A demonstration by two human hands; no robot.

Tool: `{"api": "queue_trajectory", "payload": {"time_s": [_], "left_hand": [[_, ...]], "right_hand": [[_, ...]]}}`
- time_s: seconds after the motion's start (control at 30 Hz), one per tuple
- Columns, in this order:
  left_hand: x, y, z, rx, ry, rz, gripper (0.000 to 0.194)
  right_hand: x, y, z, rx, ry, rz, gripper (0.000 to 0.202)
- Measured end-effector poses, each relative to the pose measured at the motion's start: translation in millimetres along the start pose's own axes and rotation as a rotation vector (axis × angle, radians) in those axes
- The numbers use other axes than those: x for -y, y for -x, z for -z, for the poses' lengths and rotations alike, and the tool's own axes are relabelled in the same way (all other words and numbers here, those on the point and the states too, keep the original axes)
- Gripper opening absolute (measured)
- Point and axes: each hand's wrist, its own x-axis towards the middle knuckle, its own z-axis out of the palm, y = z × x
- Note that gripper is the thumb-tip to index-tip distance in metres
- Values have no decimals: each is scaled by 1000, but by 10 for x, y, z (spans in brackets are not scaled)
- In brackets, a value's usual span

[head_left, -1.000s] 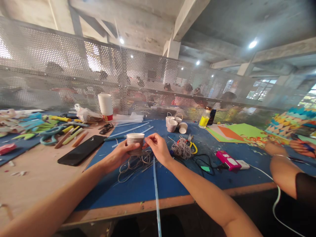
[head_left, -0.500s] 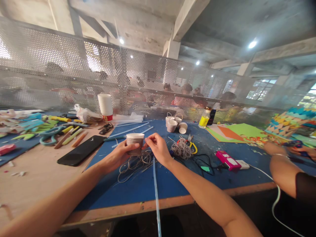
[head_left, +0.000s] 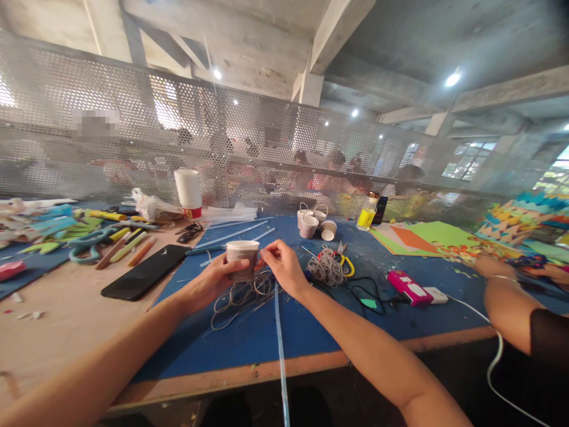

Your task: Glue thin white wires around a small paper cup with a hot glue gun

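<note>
My left hand (head_left: 217, 274) is closed around a paper cup (head_left: 242, 256) and holds it upright over the blue mat. Grey cord is wound around the cup's wall, below its white rim. Just right of the cup, my right hand (head_left: 283, 267) pinches what looks like the grey cord between thumb and forefinger; the strand itself is barely visible. Loose loops of grey cord (head_left: 231, 311) lie on the mat under both hands. A tangled bundle of the same cord (head_left: 328, 267) rests right of my right hand, against yellow-handled scissors (head_left: 349, 267).
Several cord-wrapped cups (head_left: 308, 225) stand behind the bundle. A black phone (head_left: 141, 274), blue scissors (head_left: 89, 244) and a paper cup stack (head_left: 188, 190) are left. A pink device (head_left: 408, 289) with cables lies right, near a co-worker's arm (head_left: 507, 302). A glue stick (head_left: 280, 338) overhangs the front edge.
Both hands keep nearly the same pose at the cup. The whole view has shifted very slightly to the left.
</note>
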Motion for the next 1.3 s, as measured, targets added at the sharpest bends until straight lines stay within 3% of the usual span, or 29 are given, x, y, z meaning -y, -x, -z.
{"api": "queue_trajectory", "payload": {"time_s": [1.3], "left_hand": [[-7,12,15,103,32,16,44]], "right_hand": [[25,-18,0,44,-125,-88,22]]}}
